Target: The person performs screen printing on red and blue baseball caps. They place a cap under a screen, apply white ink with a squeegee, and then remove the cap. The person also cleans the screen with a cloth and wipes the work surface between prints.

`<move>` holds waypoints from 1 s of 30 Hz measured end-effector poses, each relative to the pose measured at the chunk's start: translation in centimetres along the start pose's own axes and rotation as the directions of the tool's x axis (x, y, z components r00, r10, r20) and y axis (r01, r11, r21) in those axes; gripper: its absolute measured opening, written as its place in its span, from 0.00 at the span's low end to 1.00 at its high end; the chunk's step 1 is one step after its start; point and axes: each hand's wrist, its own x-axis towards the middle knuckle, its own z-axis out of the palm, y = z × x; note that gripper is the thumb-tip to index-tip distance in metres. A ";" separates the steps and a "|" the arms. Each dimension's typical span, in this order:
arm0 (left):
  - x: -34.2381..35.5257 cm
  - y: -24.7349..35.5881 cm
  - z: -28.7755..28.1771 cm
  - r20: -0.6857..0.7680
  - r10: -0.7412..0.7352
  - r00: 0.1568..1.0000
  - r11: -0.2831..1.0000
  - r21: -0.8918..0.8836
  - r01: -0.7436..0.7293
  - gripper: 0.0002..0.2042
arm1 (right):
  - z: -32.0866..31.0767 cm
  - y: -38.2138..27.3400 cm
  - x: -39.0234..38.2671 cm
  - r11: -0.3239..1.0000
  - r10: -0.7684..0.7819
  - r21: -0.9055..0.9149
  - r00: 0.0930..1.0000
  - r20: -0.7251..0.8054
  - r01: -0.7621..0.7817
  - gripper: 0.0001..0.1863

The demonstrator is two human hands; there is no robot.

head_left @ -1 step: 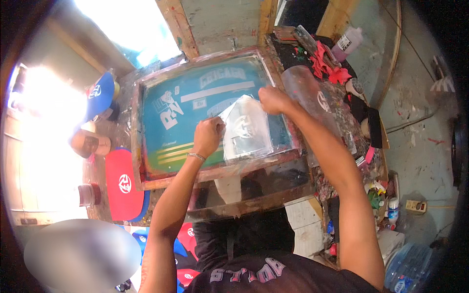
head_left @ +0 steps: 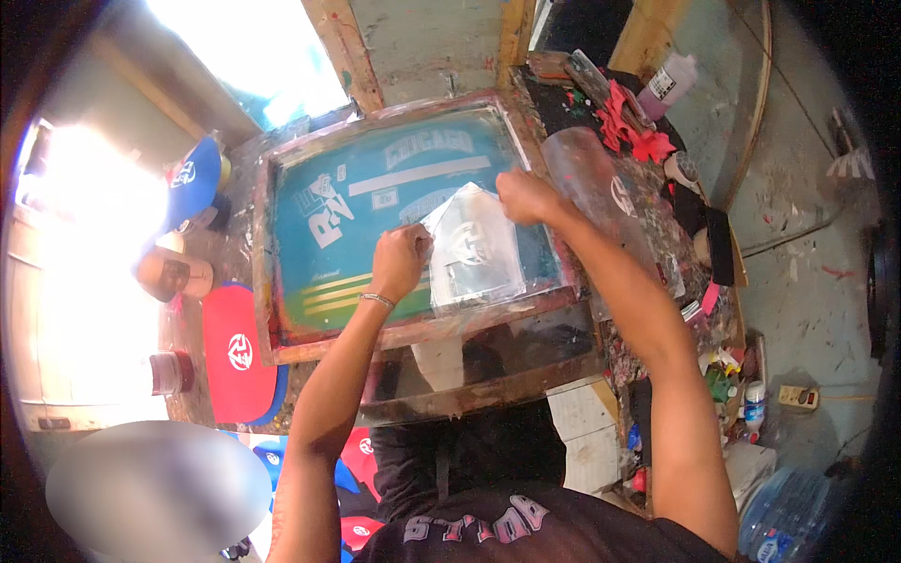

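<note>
Left hand, right hand steady | sheet overlaps screen | red panel alongside

Mid-frame, a screen with a sheet on its lower right; at left, a cap above a jar; upper right, a bottle.

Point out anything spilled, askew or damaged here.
Paint-like stains blotch the workbench to the right and smear the wooden screen frame, so both look messy. A crumpled red item lies untidily at the back right. I see no clear fresh spill or breakage.
</note>
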 end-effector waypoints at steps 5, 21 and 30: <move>-0.2 -1.0 -0.2 -0.057 0.029 0.998 0.998 0.048 -0.026 0.05 | 0.6 -2.1 -1.8 0.998 -0.060 -0.021 0.998 -0.033 0.059 0.07; -4.9 7.4 1.9 -0.017 0.130 0.991 0.973 0.193 -0.125 0.03 | 1.2 2.4 -4.2 0.996 -0.085 0.022 0.985 -0.153 0.089 0.11; -8.0 8.2 -0.4 -0.130 -0.116 0.985 0.926 -0.374 0.060 0.07 | 3.2 -0.3 -9.3 0.975 -0.169 0.101 0.952 -0.254 0.200 0.08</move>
